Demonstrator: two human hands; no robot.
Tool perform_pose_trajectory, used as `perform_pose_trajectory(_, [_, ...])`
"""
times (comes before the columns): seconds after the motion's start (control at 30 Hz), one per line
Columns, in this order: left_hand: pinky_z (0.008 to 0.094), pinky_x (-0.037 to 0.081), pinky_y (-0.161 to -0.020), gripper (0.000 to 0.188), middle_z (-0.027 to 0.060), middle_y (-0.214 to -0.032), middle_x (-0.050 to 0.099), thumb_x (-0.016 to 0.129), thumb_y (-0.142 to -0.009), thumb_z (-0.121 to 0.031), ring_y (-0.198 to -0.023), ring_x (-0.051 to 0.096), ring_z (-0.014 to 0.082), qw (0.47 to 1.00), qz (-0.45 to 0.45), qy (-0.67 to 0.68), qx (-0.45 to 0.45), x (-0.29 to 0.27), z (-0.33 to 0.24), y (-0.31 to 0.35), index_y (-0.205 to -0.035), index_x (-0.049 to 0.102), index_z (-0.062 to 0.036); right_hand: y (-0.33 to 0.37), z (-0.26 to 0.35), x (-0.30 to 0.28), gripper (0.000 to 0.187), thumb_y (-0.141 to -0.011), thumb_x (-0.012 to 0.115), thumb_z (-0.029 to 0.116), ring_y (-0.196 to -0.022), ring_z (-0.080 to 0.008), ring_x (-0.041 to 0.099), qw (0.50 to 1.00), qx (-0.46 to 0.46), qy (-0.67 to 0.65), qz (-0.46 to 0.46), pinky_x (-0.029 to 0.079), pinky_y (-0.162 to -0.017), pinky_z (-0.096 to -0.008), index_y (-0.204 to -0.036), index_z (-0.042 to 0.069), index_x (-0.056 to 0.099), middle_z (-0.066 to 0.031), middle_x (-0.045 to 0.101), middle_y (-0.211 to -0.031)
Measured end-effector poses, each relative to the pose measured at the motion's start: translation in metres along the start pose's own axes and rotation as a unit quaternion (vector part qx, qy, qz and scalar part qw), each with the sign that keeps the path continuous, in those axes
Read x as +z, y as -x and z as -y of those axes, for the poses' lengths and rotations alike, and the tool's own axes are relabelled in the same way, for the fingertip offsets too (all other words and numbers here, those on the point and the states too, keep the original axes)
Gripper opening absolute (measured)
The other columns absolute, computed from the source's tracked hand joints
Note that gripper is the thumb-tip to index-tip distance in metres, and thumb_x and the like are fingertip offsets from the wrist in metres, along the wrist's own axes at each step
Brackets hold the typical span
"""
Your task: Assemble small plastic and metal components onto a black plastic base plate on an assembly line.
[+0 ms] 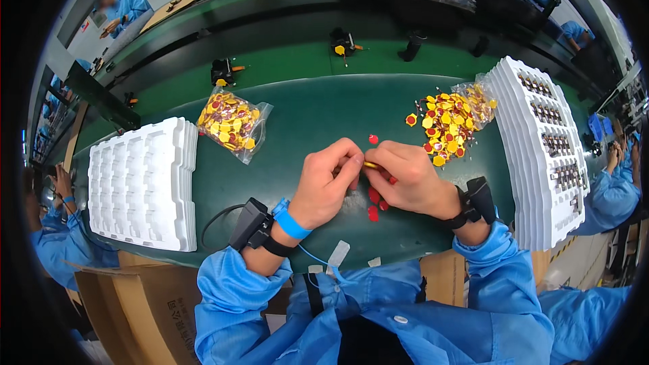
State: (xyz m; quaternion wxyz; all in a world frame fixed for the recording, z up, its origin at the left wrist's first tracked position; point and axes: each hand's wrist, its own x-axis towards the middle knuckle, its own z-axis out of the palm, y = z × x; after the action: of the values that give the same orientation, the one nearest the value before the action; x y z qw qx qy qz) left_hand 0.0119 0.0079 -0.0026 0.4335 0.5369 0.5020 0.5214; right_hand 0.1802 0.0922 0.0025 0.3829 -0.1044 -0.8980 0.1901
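Over the middle of the green work table, my left hand and my right hand meet at the fingertips. A small yellow piece shows between them, pinched by my right thumb and forefinger. My left fingers are pressed together right beside it; what they grip is hidden. Loose red discs lie under and beside my right hand, and one more red disc lies just beyond the fingertips. To the right is a heap of yellow and red hexagonal pieces, spilling from a clear bag.
A clear bag of similar pieces lies at left. Stacked white trays stand far left; another stack at right holds small dark parts. Black devices sit on the green conveyor beyond. Co-workers are at both sides.
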Motion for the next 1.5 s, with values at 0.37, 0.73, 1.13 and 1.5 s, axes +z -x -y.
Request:
perform_pose_trajectory(0.37, [0.0217, 0.04, -0.05, 0.015, 0.0025, -0.067, 0.059, 0.058, -0.098, -0.014, -0.057, 0.052, 0.0067, 0.999, 0.024, -0.04, 0.009, 0.012, 0.008, 0.003, -0.094, 0.059, -0.0005, 0.013, 0.0, 0.008, 0.025, -0.063, 0.066, -0.007, -0.059, -0.0266, 0.056, 0.992, -0.017, 0.097, -0.085, 0.045, -0.05, -0.0385, -0.086, 0.003, 0.06, -0.0099, 0.05, -0.074])
perform_pose_trajectory(0.73, [0.0227, 0.043, -0.05, 0.02, 0.0074, -0.066, 0.061, 0.049, -0.102, -0.014, -0.053, 0.054, 0.0107, 0.984, 0.074, 0.15, -0.057, 0.002, -0.003, -0.001, -0.099, 0.058, 0.0031, 0.005, 0.002, -0.011, 0.012, -0.094, 0.065, 0.01, -0.056, -0.0099, 0.058, 0.878, 0.313, -0.363, 0.014, 0.045, -0.048, -0.0211, -0.096, -0.002, 0.065, -0.0065, 0.064, -0.076])
perform_pose_trajectory(1.13, [0.0223, 0.044, -0.053, 0.019, 0.0076, -0.071, 0.063, 0.049, -0.102, -0.011, -0.06, 0.057, 0.0102, 0.996, 0.035, 0.082, -0.028, 0.007, -0.001, 0.003, -0.103, 0.06, 0.0045, 0.009, -0.004, -0.003, 0.016, -0.098, 0.059, 0.011, -0.048, -0.0095, 0.055, 0.707, 0.415, -0.572, -0.021, 0.036, -0.04, -0.0198, -0.085, 0.002, 0.061, -0.0049, 0.061, -0.066])
perform_pose_trajectory(1.5, [0.0205, 0.041, -0.051, 0.017, 0.0038, -0.067, 0.061, 0.051, -0.101, -0.011, -0.056, 0.052, 0.0053, 0.996, 0.007, 0.087, -0.012, 0.009, 0.006, 0.004, -0.097, 0.061, 0.0017, 0.01, -0.005, -0.001, 0.017, -0.097, 0.061, 0.013, -0.047, -0.0076, 0.055, 0.71, 0.4, -0.579, -0.025, 0.035, -0.039, -0.0195, -0.084, 0.002, 0.061, -0.0039, 0.061, -0.065])
